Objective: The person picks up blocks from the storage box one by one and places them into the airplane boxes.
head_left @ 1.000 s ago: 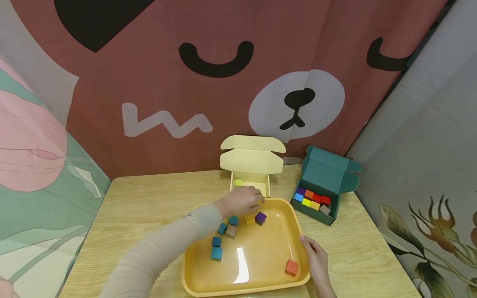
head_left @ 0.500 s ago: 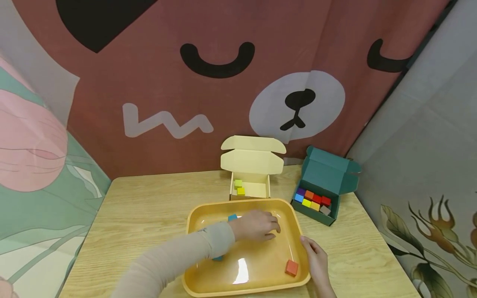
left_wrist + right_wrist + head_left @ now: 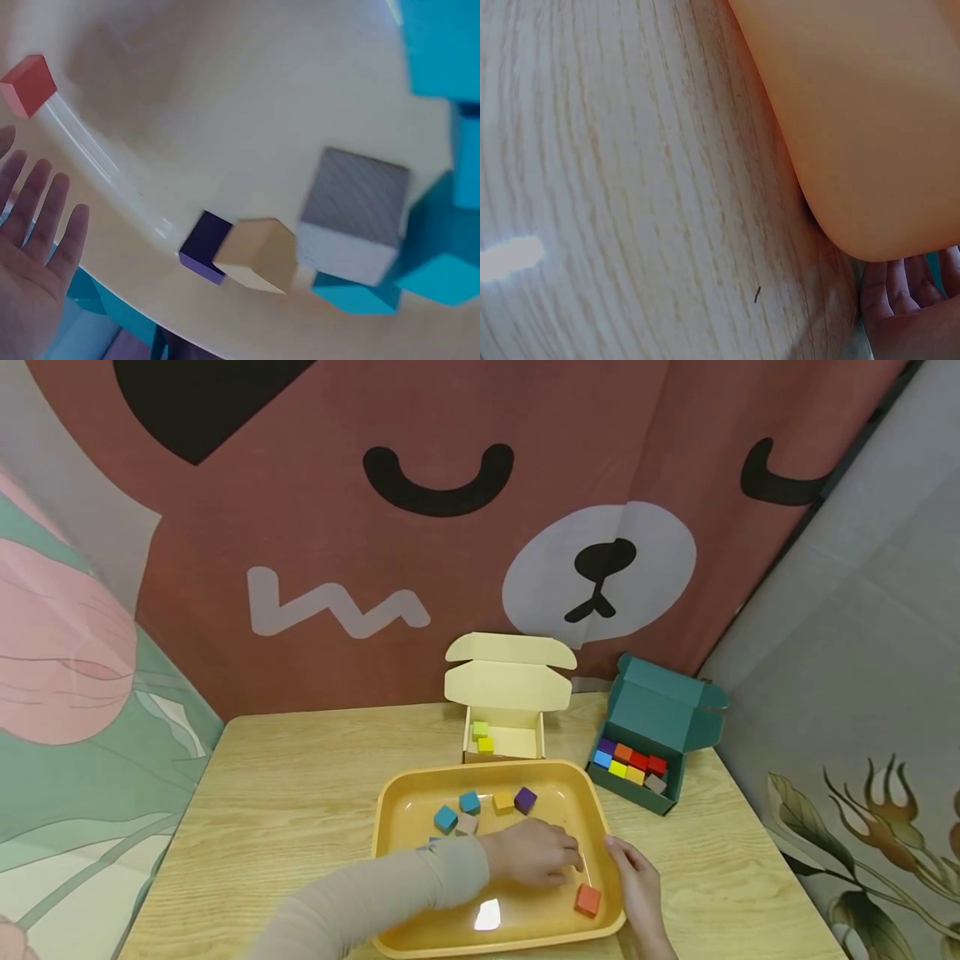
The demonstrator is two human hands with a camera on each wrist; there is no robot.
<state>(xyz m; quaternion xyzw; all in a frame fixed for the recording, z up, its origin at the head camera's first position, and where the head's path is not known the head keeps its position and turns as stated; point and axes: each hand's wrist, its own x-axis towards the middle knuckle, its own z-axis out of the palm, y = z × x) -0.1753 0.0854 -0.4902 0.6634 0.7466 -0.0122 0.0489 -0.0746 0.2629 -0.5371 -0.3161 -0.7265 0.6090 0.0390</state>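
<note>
My left hand (image 3: 534, 853) hovers over the yellow-orange tray (image 3: 480, 949), its fingers loosely extended and holding nothing. Just beyond its fingertips lies an orange-red cube (image 3: 587, 900), which also shows in the left wrist view at the upper left. Behind the hand sit a purple cube (image 3: 525, 799), a yellow cube (image 3: 503, 802), a wooden-coloured cube (image 3: 467, 824) and blue cubes (image 3: 446, 819); the forearm hides part of this group. My right hand (image 3: 637, 885) grips the tray's right side, thumb at the rim. The right wrist view shows its fingers (image 3: 875, 292) against the tray's outer wall.
Behind the tray stands an open cream box (image 3: 517, 743) with a lime cube (image 3: 480, 730) and a yellow cube inside. To its right, an open dark green box (image 3: 637, 795) holds several coloured cubes. Wooden tabletop (image 3: 285, 777) spreads around them; a printed curtain hangs behind.
My left hand has moved from the cream box down and right across the tray toward the orange-red cube. A yellow cube now shows in the cream box. The right hand stays put.
</note>
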